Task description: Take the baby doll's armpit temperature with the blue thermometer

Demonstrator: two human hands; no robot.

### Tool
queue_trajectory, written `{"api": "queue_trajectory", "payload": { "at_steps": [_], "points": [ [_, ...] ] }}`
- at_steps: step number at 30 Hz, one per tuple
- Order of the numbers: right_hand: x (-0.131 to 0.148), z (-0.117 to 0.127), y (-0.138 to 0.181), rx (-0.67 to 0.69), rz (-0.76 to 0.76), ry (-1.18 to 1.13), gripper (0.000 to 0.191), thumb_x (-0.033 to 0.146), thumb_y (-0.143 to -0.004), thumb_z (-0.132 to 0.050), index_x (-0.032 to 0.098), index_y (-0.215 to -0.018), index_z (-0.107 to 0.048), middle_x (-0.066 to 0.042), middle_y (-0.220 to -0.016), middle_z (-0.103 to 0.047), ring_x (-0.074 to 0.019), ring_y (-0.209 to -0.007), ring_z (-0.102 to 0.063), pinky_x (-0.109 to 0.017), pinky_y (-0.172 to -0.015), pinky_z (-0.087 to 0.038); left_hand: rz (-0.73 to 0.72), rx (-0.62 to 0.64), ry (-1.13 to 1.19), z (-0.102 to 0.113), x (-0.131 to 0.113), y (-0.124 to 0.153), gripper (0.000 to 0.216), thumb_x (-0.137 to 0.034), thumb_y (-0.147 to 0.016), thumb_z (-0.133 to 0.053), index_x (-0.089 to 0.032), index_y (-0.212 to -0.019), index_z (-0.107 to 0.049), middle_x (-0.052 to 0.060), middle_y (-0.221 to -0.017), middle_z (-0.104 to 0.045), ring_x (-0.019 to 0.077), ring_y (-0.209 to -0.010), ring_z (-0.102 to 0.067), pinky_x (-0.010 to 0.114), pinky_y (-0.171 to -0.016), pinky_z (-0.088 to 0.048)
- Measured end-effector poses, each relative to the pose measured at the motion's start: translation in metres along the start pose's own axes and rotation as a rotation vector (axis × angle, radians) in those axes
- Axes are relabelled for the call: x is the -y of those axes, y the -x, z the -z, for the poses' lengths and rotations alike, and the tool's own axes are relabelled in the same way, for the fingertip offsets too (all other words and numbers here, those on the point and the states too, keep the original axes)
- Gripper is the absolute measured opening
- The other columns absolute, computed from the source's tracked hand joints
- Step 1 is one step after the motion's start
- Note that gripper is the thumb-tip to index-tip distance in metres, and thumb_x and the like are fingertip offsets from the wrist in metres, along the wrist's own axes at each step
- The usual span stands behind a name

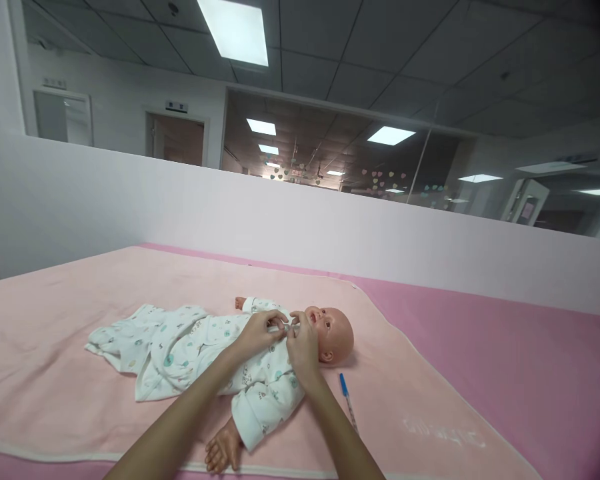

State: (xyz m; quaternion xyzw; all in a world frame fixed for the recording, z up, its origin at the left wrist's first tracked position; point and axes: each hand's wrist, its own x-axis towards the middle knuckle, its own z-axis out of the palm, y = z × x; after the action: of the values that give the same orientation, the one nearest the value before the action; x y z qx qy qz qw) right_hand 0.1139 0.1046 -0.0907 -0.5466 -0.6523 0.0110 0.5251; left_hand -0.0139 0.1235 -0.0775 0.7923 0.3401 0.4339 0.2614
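A baby doll [337, 330] lies on its back, its head to the right. It wears a white baby gown [180, 340] with a small green and grey print. My left hand [263, 331] and my right hand [303, 343] meet at the gown's neckline, just below the doll's chin. Both hands have bent fingers pinching the fabric there. The fingertips nearly touch, and any fastener between them is too small to make out. One doll hand [224, 448] sticks out of the near sleeve, palm up.
Beneath the doll a peach blanket [55, 313] with a pale edge covers a pink surface [480, 327]. A pen [347, 398] with a blue cap lies right of my right forearm. Behind stands a low white wall [280, 227] topped with glass.
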Motion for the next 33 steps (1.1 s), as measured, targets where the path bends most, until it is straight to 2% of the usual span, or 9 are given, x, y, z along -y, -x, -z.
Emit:
{"api": "queue_trajectory", "payload": {
  "at_steps": [3, 5, 8, 11, 13, 17, 22, 28, 33],
  "points": [
    [-0.001, -0.001, 0.001, 0.059, 0.039, 0.057, 0.024, 0.006, -0.071, -0.037, 0.018, -0.082, -0.055, -0.004, -0.077, -0.06, -0.0176, -0.073, -0.054, -0.027, -0.064, -0.04, 0.081, 0.118, 0.155, 0.015, 0.004, 0.003, 0.051, -0.021, -0.063, -0.064, -0.021, -0.112, -0.05, 0.002, -0.089, -0.061, 0.0158, -0.085, -0.055, 0.027, -0.077, -0.042],
    [-0.001, -0.002, 0.004, 0.075, 0.07, 0.104, 0.029, 0.004, -0.071, -0.036, 0.018, -0.084, -0.056, -0.004, -0.078, -0.062, -0.0174, -0.074, -0.055, -0.026, -0.063, -0.039, 0.123, 0.171, 0.221, 0.028, 0.007, 0.007, 0.059, -0.024, -0.059, -0.068, -0.021, -0.114, -0.048, 0.005, -0.098, -0.058, 0.0168, -0.093, -0.053, 0.028, -0.081, -0.041],
    [0.005, -0.003, 0.007, 0.103, 0.145, 0.162, 0.034, 0.001, -0.068, -0.036, 0.019, -0.087, -0.059, -0.003, -0.083, -0.063, -0.0165, -0.078, -0.056, -0.025, -0.065, -0.038, 0.164, 0.189, 0.232, 0.044, 0.008, 0.014, 0.057, -0.026, -0.058, -0.069, -0.018, -0.111, -0.051, 0.006, -0.099, -0.057, 0.0166, -0.091, -0.051, 0.029, -0.082, -0.039],
    [0.013, -0.007, 0.005, 0.199, 0.262, 0.173, 0.035, 0.002, -0.067, -0.039, 0.022, -0.086, -0.06, 0.0, -0.084, -0.064, -0.0141, -0.077, -0.056, -0.023, -0.067, -0.037, 0.173, 0.194, 0.143, 0.054, 0.008, 0.018, 0.049, -0.031, -0.059, -0.068, -0.015, -0.104, -0.056, 0.004, -0.09, -0.058, 0.0147, -0.078, -0.05, 0.027, -0.072, -0.039],
    [0.019, -0.01, 0.0, 0.265, 0.304, 0.185, 0.032, 0.004, -0.066, -0.041, 0.023, -0.083, -0.061, 0.001, -0.083, -0.064, -0.0131, -0.076, -0.056, -0.022, -0.066, -0.036, 0.164, 0.211, 0.087, 0.056, 0.008, 0.019, 0.044, -0.036, -0.061, -0.065, -0.015, -0.099, -0.06, 0.002, -0.08, -0.057, 0.0133, -0.069, -0.047, 0.025, -0.064, -0.037],
    [0.024, -0.016, -0.009, 0.316, 0.284, 0.225, 0.023, 0.008, -0.064, -0.045, 0.022, -0.074, -0.06, 0.002, -0.08, -0.063, -0.0128, -0.074, -0.056, -0.021, -0.063, -0.034, 0.164, 0.188, 0.021, 0.055, 0.009, 0.019, 0.041, -0.039, -0.062, -0.062, -0.015, -0.095, -0.062, -0.001, -0.066, -0.05, 0.0112, -0.06, -0.04, 0.022, -0.054, -0.03],
    [0.022, -0.013, -0.006, 0.305, 0.303, 0.229, 0.018, 0.015, -0.067, -0.047, 0.022, -0.078, -0.059, 0.001, -0.082, -0.06, -0.0128, -0.074, -0.054, -0.022, -0.061, -0.032, 0.209, 0.157, 0.014, 0.053, 0.009, 0.018, 0.032, -0.038, -0.063, -0.061, -0.016, -0.087, -0.064, -0.003, -0.065, -0.048, 0.0088, -0.054, -0.033, 0.021, -0.05, -0.026],
    [0.019, -0.014, 0.001, 0.255, 0.304, 0.234, 0.012, 0.019, -0.071, -0.048, 0.023, -0.078, -0.057, 0.002, -0.082, -0.058, -0.0122, -0.074, -0.053, -0.022, -0.06, -0.031, 0.195, 0.131, 0.0, 0.05, 0.005, 0.02, 0.029, -0.038, -0.065, -0.058, -0.016, -0.083, -0.064, -0.003, -0.06, -0.047, 0.0102, -0.056, -0.038, 0.021, -0.053, -0.029],
    [0.017, -0.018, 0.003, 0.219, 0.309, 0.209, 0.012, 0.019, -0.073, -0.047, 0.022, -0.08, -0.056, 0.002, -0.081, -0.058, -0.0121, -0.076, -0.053, -0.022, -0.062, -0.032, 0.207, 0.089, -0.087, 0.048, 0.011, 0.02, 0.028, -0.042, -0.065, -0.056, -0.015, -0.068, -0.06, -0.004, -0.054, -0.041, 0.0098, -0.053, -0.035, 0.021, -0.049, -0.026]
  ]
}}
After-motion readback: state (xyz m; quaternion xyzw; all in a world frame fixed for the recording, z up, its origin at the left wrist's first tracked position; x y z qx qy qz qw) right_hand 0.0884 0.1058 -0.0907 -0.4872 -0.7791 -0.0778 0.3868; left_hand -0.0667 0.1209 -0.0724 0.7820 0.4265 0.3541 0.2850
